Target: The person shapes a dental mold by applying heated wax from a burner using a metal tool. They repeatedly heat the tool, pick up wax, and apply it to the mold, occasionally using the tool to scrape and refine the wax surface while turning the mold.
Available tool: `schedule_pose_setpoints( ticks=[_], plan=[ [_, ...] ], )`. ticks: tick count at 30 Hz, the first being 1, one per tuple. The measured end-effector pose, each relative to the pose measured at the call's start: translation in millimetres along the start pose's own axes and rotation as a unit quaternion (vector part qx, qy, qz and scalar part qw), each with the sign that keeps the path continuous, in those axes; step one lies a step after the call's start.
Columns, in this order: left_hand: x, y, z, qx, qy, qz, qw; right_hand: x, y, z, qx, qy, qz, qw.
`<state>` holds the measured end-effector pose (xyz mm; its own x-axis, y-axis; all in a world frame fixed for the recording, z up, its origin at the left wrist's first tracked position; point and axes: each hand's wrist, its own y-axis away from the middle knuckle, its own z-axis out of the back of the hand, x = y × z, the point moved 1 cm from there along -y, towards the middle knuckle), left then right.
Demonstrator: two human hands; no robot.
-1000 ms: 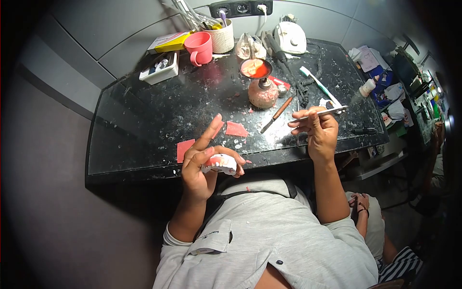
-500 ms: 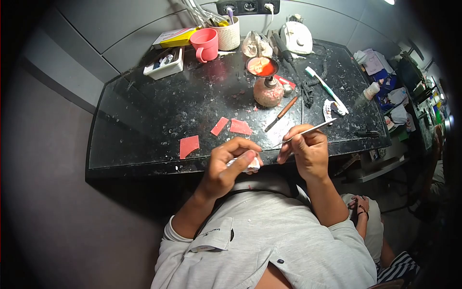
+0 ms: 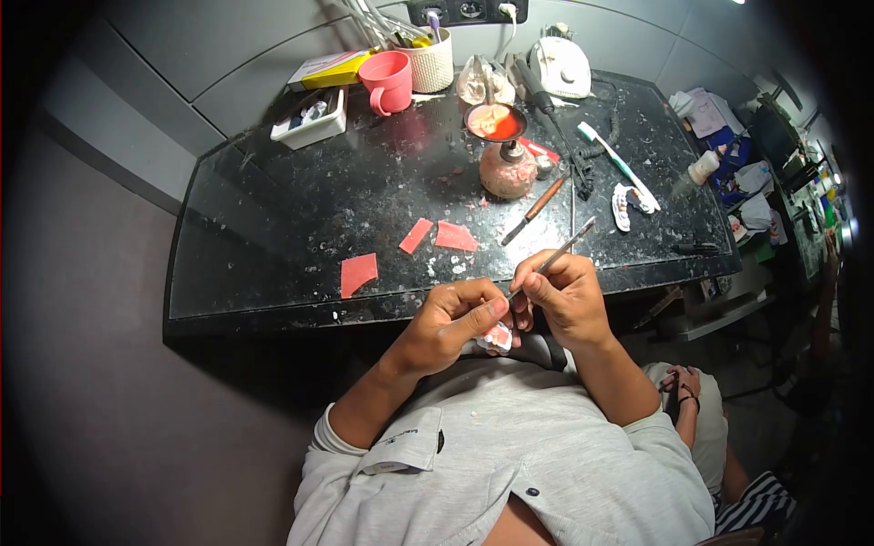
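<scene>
My left hand (image 3: 455, 323) is closed around a white dental cast (image 3: 496, 338) with pink wax on it, held in front of the bench edge. Between the thumb and fingers of my right hand (image 3: 566, 298) is a thin metal wax carver (image 3: 575, 238), its rear end pointing up and right. Its lower tip reaches the cast beside my left thumb; fingers hide whether it touches. Beyond my hands, pink wax sheet pieces (image 3: 360, 273) lie on the bench. A wooden-handled wax knife (image 3: 533, 211) and another white dental cast (image 3: 630, 207) rest further back.
On the black bench (image 3: 273, 227) stands a burner (image 3: 507, 171) carrying a dish of melted red wax (image 3: 496, 122). Around it are a pink mug (image 3: 390, 84), a white tub (image 3: 314, 127), a toothbrush (image 3: 619, 164) and a corded handpiece (image 3: 535, 89). Another person's hand (image 3: 683, 382) is at the right.
My right hand has moved left and down, bringing the carver to the cast, and the tool now stands steeper. My left hand has shifted right and turned the cast, showing its pink wax.
</scene>
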<state>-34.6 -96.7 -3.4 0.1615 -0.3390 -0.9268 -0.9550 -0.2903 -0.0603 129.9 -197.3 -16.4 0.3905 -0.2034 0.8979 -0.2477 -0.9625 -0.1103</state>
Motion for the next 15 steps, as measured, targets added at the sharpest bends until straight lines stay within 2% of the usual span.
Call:
schedule_pose_setpoints(
  ticks=[4, 9, 13, 15],
  plan=[
    [4.8, 1.6, 3.2, -0.007, 0.012, 0.03, 0.999, -0.2, 0.2, 0.6, -0.001, 0.001, -0.006, 1.0],
    [8.9, 0.6, 4.1, 0.021, 0.097, 0.035, 0.994, -0.2, 0.1, -0.8, 0.012, -0.039, -0.03, 0.999],
    [9.7, 0.3, 4.6, 0.024, 0.08, 0.023, 0.996, 1.4, 0.2, -0.6, 0.012, -0.022, -0.024, 0.999],
    [4.9, 2.4, 6.6, 0.024, 0.085, 0.051, 0.995, 4.0, 1.5, 3.4, 0.028, -0.061, -0.008, 0.998]
  ],
)
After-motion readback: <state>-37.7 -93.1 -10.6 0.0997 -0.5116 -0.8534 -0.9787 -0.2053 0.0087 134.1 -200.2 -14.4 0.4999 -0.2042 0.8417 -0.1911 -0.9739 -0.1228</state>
